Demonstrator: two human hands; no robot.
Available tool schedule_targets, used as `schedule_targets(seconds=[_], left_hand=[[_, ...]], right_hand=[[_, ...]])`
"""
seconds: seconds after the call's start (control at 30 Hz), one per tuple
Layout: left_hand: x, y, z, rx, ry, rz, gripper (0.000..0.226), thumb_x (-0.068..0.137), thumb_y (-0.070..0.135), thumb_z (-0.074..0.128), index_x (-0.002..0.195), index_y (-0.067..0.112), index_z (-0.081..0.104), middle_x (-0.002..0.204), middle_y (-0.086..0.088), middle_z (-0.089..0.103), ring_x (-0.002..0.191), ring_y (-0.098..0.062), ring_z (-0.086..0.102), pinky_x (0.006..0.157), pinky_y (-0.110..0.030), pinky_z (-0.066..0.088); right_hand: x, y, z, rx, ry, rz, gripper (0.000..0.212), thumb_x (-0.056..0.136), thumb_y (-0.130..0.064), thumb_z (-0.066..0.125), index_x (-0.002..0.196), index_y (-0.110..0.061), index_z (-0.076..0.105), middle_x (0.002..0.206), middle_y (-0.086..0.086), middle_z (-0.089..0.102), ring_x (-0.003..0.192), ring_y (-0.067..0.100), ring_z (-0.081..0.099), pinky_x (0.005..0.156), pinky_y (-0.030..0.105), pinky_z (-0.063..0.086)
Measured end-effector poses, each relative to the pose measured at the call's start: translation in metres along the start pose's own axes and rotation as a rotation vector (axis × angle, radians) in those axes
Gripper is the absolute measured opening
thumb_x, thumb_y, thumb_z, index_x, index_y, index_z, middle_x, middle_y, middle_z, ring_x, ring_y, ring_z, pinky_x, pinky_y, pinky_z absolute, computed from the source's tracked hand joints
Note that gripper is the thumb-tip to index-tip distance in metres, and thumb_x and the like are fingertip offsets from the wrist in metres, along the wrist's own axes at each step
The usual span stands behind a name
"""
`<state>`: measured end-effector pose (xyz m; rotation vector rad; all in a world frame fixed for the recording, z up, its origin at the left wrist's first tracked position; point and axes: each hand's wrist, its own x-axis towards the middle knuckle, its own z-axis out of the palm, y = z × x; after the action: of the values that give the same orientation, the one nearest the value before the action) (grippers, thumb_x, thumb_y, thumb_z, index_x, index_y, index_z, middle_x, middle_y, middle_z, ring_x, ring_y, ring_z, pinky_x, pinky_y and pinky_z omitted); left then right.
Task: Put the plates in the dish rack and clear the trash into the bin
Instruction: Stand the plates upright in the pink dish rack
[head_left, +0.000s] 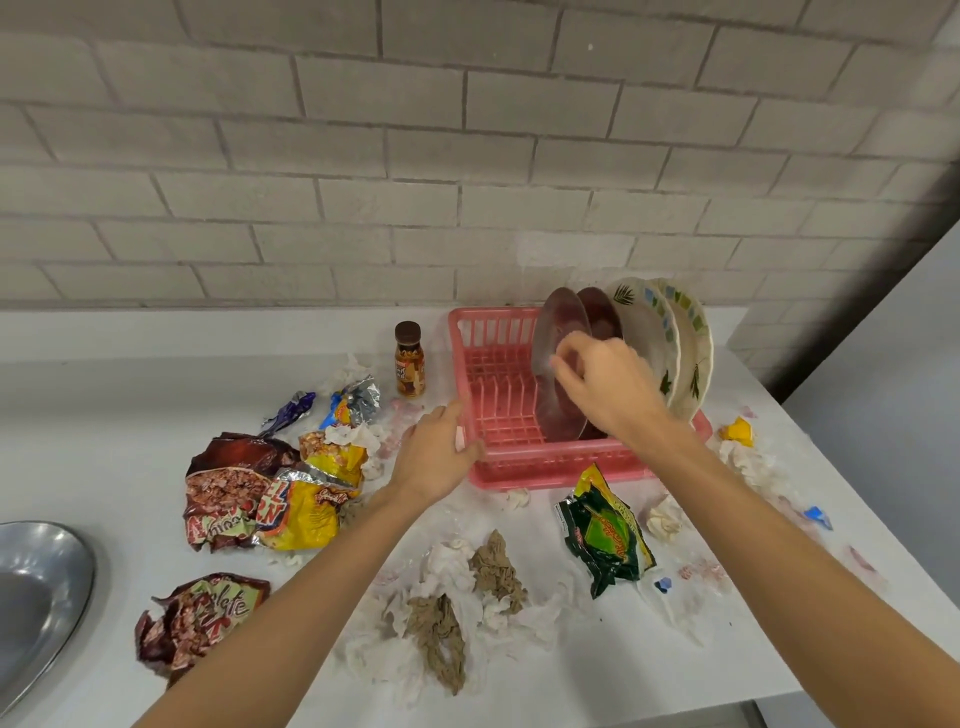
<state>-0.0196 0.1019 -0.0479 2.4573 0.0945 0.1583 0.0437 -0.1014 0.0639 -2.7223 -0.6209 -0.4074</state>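
Observation:
A pink dish rack (498, 457) stands on the white counter near the wall. Upright in it are two white patterned plates (670, 338) at the right, a dark red plate (602, 312) beside them, and a brownish glass plate (558, 332) in front. My right hand (605, 389) pinches the edge of that glass plate, which stands in the rack's slots. My left hand (434, 457) rests against the rack's left front corner with its fingers around the rim. Trash covers the counter: snack wrappers (270, 493), a green wrapper (605, 535), crumpled tissues (457, 608).
A small brown bottle (409, 358) stands left of the rack. A steel bowl (36, 597) sits at the left edge. A red wrapper (197, 618) lies near my left forearm. Tissue and a yellow scrap (737, 431) lie right of the rack. The counter's right edge drops away.

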Motion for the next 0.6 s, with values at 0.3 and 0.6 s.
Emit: schedule_targets(seconds=[0.3,0.6], left_hand=[[-0.048,-0.016,-0.036,-0.261,0.102,-0.052,0.020,0.088,0.011,0.062,0.099,0.025,0.071,0.081,0.013,0.071,0.082,-0.001,0.064,0.071,-0.018,0.053],[-0.145,-0.102,-0.110,-0.401,0.366,-0.302,0.029,0.090,-0.001,0.055,0.092,0.021,0.074,0.070,0.001,0.072,0.065,-0.012,0.068,0.066,-0.021,0.054]], right_hand=[[-0.032,-0.057,0.064,0.200,-0.280,-0.154,0.018,0.092,-0.022,0.052,0.084,-0.018,0.068,0.064,-0.006,0.059,0.062,0.018,0.054,0.061,0.033,0.046],[-0.051,-0.151,0.125,0.423,-0.486,-0.334,0.020,0.093,-0.024,0.052,0.080,-0.020,0.067,0.063,-0.004,0.063,0.060,0.014,0.055,0.062,0.037,0.048]])
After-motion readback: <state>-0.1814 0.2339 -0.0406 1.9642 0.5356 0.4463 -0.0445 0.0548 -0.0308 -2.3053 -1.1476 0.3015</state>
